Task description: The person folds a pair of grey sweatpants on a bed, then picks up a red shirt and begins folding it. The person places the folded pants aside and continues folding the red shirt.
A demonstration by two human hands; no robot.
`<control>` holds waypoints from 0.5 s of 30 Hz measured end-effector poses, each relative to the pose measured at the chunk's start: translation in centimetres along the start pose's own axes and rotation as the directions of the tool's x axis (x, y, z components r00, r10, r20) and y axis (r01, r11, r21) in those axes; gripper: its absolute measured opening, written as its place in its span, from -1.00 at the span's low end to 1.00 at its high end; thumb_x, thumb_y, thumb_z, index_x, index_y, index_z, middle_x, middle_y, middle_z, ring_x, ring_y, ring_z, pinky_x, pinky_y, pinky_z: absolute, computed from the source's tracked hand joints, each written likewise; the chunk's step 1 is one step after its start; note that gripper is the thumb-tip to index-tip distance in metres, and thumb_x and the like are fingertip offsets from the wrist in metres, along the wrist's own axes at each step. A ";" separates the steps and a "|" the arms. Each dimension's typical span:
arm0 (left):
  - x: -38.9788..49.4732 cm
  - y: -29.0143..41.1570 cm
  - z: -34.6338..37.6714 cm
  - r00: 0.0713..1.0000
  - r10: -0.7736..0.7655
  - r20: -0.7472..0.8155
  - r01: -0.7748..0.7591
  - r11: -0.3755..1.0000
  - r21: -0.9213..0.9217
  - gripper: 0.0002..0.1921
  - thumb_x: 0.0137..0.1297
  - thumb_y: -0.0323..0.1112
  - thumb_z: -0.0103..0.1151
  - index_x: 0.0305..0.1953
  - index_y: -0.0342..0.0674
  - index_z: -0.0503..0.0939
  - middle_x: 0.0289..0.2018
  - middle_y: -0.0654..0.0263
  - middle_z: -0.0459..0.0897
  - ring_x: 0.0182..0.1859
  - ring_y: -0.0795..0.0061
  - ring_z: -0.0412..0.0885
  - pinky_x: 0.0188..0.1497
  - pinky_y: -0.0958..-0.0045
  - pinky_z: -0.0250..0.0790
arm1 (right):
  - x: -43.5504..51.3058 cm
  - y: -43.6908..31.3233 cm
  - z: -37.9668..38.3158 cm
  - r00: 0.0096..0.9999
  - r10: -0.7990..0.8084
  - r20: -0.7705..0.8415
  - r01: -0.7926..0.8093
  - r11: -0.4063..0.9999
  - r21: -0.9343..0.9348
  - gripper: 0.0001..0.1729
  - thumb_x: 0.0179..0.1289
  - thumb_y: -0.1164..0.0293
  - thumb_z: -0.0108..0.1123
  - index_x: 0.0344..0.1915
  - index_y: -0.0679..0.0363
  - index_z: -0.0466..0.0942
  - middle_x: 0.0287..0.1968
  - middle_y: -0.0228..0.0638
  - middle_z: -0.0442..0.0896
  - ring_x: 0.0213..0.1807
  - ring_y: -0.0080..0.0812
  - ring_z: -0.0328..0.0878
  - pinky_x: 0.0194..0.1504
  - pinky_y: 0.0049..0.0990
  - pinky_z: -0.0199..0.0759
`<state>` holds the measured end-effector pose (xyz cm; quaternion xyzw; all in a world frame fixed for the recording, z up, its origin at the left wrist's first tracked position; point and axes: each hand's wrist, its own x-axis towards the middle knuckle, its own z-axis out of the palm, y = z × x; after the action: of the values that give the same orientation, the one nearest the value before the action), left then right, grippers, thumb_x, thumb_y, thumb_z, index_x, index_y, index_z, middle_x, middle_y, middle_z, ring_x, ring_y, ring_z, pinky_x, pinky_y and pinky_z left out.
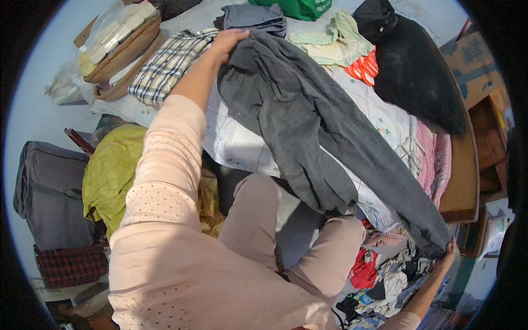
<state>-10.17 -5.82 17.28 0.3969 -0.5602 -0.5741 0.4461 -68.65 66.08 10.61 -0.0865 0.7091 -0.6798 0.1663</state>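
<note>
A pair of dark grey knit trousers (pixel 288 103) is spread slantwise over the edge of a bed with a white embroidered cover (pixel 243 144). At its upper left end, my left hand (pixel 231 40) grips the bunched cloth. My right hand (pixel 449 253) holds the far end of one leg at the lower right, stretched straight. The other leg hangs bent, its end near my knee. A folded plaid shirt (pixel 171 66) lies beside my left forearm. Folded grey clothes (pixel 253 20) sit just beyond my left hand.
Pale green cloth (pixel 334 41), orange-red cords (pixel 363 68) and a black garment (pixel 412 70) lie at the back right. A woven basket (pixel 123 49) stands at the back left. Mixed clothes (pixel 387 284) are heaped at the lower right. A yellow-green sack (pixel 111 173) and grey case (pixel 55 194) are on the left.
</note>
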 end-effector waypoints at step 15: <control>-20.2 -7.8 -5.6 0.755 -0.570 0.325 0.262 0.716 0.647 -0.33 0.21 0.31 -0.07 -0.04 -0.24 0.52 -0.25 0.32 0.63 -0.27 0.57 0.56 -0.16 0.51 0.35 | -9.1 9.1 -4.7 0.977 0.191 0.095 -0.209 0.944 0.254 -0.36 0.06 0.69 -0.11 0.24 0.25 0.26 0.15 -0.08 0.42 0.10 -0.15 0.43 0.09 -0.24 0.37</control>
<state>0.41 11.71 8.27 0.4659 -0.6911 -0.5526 -0.0012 -60.90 74.23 2.79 -0.0149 0.6116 -0.7439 0.2688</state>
